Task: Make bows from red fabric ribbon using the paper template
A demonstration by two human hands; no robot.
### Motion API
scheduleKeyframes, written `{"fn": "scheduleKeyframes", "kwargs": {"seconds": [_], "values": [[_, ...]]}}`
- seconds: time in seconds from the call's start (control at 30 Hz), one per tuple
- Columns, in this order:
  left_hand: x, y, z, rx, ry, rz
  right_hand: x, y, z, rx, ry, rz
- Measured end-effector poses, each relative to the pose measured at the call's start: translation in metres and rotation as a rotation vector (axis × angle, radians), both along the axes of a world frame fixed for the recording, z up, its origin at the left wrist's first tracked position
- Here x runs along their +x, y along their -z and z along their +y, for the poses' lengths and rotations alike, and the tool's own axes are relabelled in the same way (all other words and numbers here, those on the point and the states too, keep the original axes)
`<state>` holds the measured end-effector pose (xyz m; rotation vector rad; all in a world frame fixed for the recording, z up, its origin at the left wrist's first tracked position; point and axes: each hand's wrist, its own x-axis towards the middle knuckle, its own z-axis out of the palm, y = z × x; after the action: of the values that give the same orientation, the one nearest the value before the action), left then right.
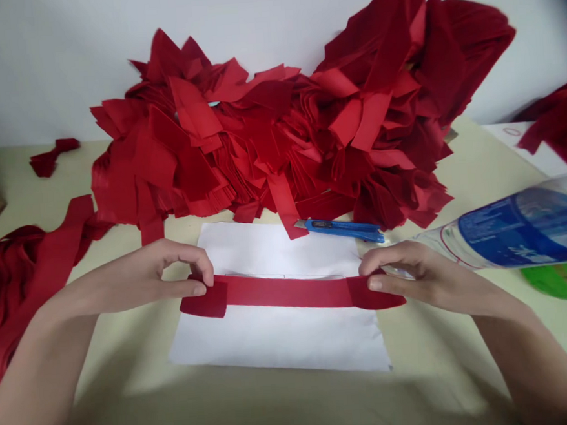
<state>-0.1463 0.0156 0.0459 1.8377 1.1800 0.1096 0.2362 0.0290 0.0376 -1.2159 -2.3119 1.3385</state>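
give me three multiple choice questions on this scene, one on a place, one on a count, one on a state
1. Where is the blue plastic utility knife?
A) under a hand
B) just past the far edge of the white paper sheet
C) inside a cardboard box
2. How many hands hold the red fabric strip?
A) none
B) one
C) two
3. The clear plastic bottle with a blue label is:
A) upright
B) on its side
C) crushed flat

1: B, it lies beyond the paper.
2: C, the left hand and right hand pinch its ends.
3: B, its body stretches sideways.

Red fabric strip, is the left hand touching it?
Touching: the head view shows the left hand pinching the red fabric strip near its folded end.
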Motion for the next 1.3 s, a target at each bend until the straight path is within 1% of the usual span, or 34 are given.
{"fn": "scheduleKeyframes", "kwargs": {"seconds": [0.1,0.27,0.47,0.63,0.73,0.87,0.97,1.07,1.17,1.3], "values": [[-0.001,0.0,0.003,-0.063,0.075,0.086,-0.002,-0.001,0.001,0.032,0.0,-0.009],[-0.003,0.001,0.006,-0.08,0.071,0.087,-0.005,0.002,0.002,-0.013,-0.01,-0.022],[-0.005,0.003,0.005,-0.064,0.07,0.112,-0.007,0.004,0.001,-0.072,-0.034,-0.003],[0.0,0.004,0.006,-0.087,0.082,0.1,-0.008,0.005,0.001,-0.09,-0.027,-0.015],[0.012,0.004,0.006,-0.09,0.067,0.062,-0.008,0.006,0.002,-0.092,-0.029,-0.026],[0.039,0.007,0.006,-0.036,0.029,-0.03,-0.009,0.008,0.002,-0.082,-0.048,-0.023],[0.061,0.016,0.007,-0.003,0.017,-0.135,-0.012,0.01,0.003,-0.068,-0.066,-0.032],[0.079,0.029,0.006,-0.017,-0.011,-0.206,-0.016,0.012,0.003,-0.055,-0.09,-0.041],[0.09,0.039,0.004,-0.034,-0.05,-0.225,-0.02,0.014,0.002,-0.05,-0.113,-0.037],[0.096,0.042,0.0,-0.001,-0.027,-0.196,-0.023,0.019,0.001,-0.052,-0.132,-0.053]]}}
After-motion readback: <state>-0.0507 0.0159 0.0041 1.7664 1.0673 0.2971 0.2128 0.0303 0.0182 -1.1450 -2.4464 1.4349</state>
